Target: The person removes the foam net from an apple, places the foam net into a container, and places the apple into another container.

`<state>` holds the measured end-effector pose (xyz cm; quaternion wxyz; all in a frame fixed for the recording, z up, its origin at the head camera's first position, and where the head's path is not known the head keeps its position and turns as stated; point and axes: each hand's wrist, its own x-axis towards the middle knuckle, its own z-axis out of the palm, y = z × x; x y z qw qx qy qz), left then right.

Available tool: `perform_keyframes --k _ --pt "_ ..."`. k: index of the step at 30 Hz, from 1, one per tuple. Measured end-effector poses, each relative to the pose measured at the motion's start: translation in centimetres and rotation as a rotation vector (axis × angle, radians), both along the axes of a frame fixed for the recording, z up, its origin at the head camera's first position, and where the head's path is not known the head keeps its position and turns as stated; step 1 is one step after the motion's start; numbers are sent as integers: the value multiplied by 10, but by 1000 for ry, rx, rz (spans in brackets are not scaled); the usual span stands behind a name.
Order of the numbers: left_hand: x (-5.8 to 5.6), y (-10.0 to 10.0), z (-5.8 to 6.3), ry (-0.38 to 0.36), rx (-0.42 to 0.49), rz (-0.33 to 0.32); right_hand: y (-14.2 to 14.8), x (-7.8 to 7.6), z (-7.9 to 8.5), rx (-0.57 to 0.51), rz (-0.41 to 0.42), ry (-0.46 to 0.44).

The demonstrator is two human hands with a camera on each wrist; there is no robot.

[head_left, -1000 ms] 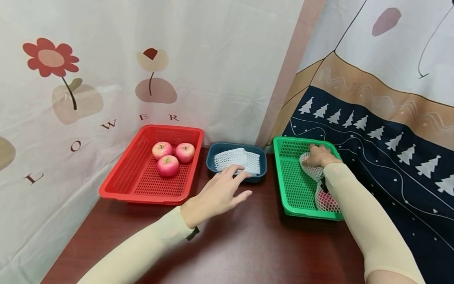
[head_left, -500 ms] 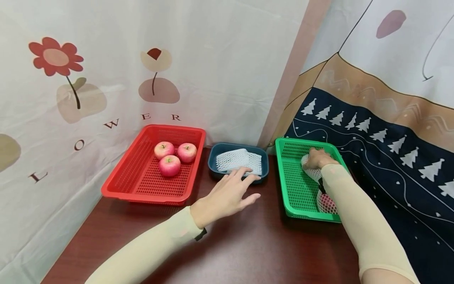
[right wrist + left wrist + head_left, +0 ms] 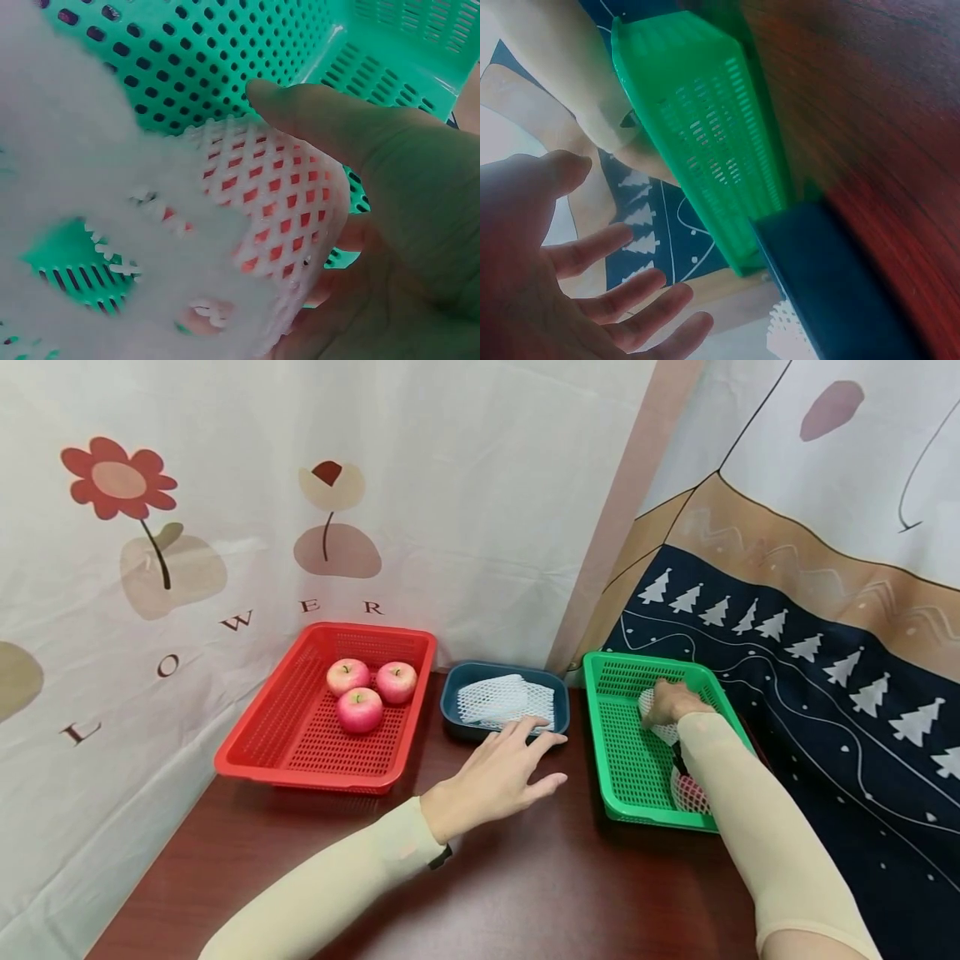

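Note:
My right hand (image 3: pixel 673 703) reaches into the green basket (image 3: pixel 624 756) and grips an apple in a white foam net (image 3: pixel 277 195). In the right wrist view the thumb lies on one side of it and the fingers on the other; loose netting blurs the near part. A second netted apple (image 3: pixel 692 794) lies partly hidden under the right forearm. My left hand (image 3: pixel 491 785) hovers with spread fingers by the front edge of the dark blue tray (image 3: pixel 448 714), holding nothing. Flat white foam nets (image 3: pixel 495 697) lie in that tray.
At the left stands a red basket (image 3: pixel 288 752) with three bare apples (image 3: pixel 360 710). All the containers rest on a dark red-brown table (image 3: pixel 570 893). A patterned curtain (image 3: pixel 480 510) hangs close behind them.
My left hand has drifted right along the front of the blue tray, its fingers still spread. The right hand stays at the apple in the green basket. The view has shifted slightly.

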<state>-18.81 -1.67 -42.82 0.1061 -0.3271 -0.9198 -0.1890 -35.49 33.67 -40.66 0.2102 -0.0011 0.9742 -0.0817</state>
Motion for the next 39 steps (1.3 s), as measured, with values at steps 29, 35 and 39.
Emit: perform_keyframes --k 29,35,39 --pt "-11 50 -24 -15 -41 -21 4 -6 -14 45 7 53" --pt "-14 61 -31 -61 -72 -20 7 -5 -14 35 14 75" --pt "-16 66 -36 -95 -86 -19 8 -5 -16 27 6 90"
